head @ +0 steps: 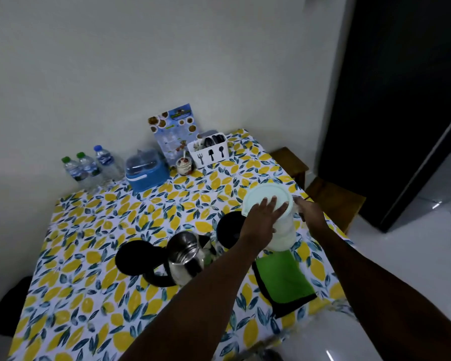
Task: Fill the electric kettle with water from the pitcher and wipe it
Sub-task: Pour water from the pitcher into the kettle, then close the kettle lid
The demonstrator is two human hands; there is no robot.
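Observation:
A steel electric kettle with a black handle stands near the middle of the table, its black lid swung open to the left. A black round kettle base lies behind it. At the right stands a white plastic pitcher with a pale round lid. My left hand lies on the lid's near edge and the pitcher's side. My right hand grips the pitcher's handle on its right side. A green cloth with a black edge lies in front of the pitcher.
The table has a lemon-print cover. At the back by the wall stand three water bottles, a blue container, a small jar, a cutlery holder and a menu card. Wooden stools stand to the right.

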